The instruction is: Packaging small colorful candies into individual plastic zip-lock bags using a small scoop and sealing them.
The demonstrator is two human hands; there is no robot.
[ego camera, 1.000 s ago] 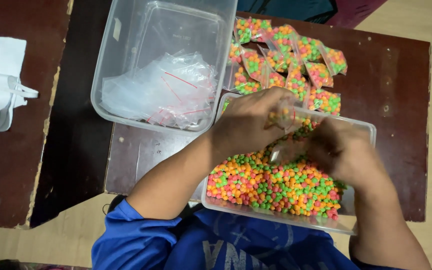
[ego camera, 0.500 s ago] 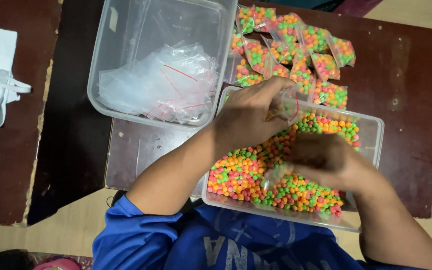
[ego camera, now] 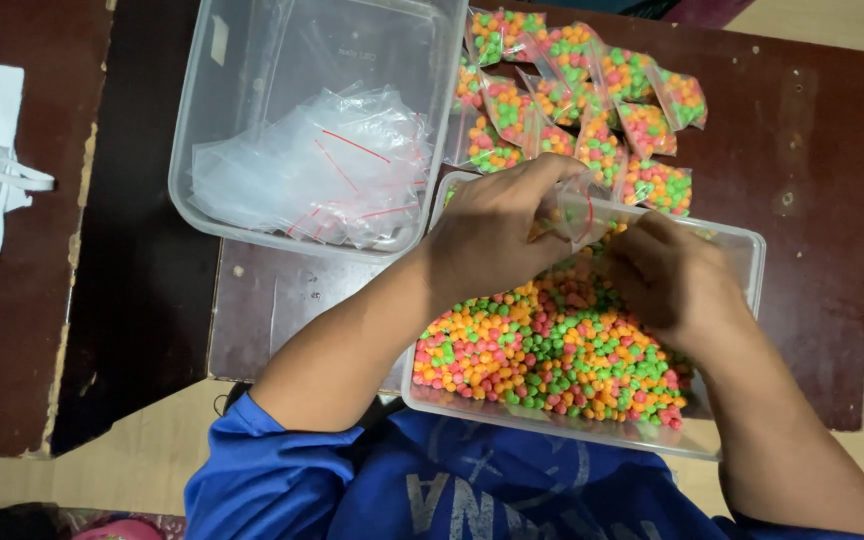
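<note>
A small clear bag (ego camera: pixel 580 205) is pinched at its mouth by the left hand (ego camera: pixel 492 235), held just above the tub (ego camera: pixel 742 245) of orange, green and pink beads (ego camera: pixel 542 350). The right hand (ego camera: pixel 667 275) is curled, knuckles up, right beside the bag over the beads; whether anything is gripped in it cannot be told. The bag is kept over the tub, so any spilled beads are caught there rather than on the worktop (ego camera: pixel 812 150). For a clean fill, the mouth is best held wide and upright, the beads fed in small lots, and the red-lined strip kept free of them. Filled bags (ego camera: pixel 592 110) are laid in a cluster just behind the tub. A second tub (ego camera: pixel 202 150) to the left is stocked with empty bags (ego camera: pixel 322 170).
</note>
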